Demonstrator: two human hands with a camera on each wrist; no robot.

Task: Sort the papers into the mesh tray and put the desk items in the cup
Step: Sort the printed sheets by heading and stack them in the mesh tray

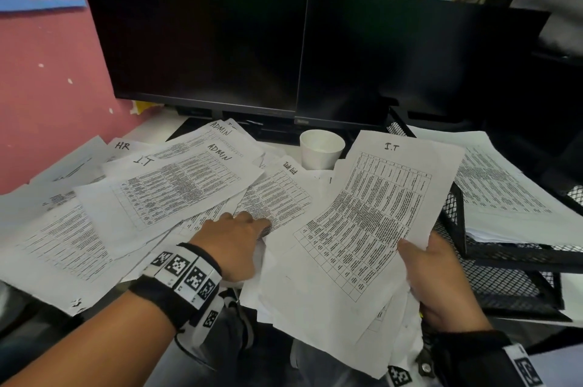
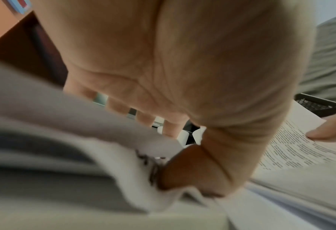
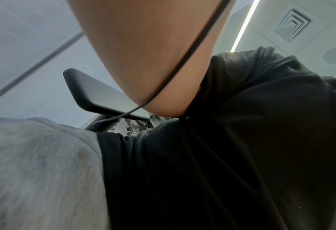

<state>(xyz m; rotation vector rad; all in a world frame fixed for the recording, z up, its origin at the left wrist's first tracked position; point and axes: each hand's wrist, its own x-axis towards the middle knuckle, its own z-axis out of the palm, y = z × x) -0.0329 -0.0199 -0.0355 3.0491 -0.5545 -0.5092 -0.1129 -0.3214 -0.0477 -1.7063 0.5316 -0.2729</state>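
Printed sheets (image 1: 157,197) headed HR, I.T and ADMIN lie scattered over the desk. My left hand (image 1: 249,225) lies palm down on them, its straight fingers on the "Task list" sheet (image 1: 280,194). In the left wrist view the left hand (image 2: 173,77) has its thumb pushed against a curled sheet edge. My right hand (image 1: 422,263) grips a stack topped by an I.T sheet (image 1: 372,213), thumb on top, just left of the black mesh tray (image 1: 504,255). More papers (image 1: 504,184) lie in the tray's top tier. A white cup (image 1: 320,150) stands behind the pile. The right wrist view shows only my arm and shirt.
Two dark monitors (image 1: 202,39) (image 1: 410,55) stand side by side at the back of the desk. A pink wall closes the left side. The mesh tray's lower tier (image 1: 504,285) holds nothing I can see. No desk items show among the papers.
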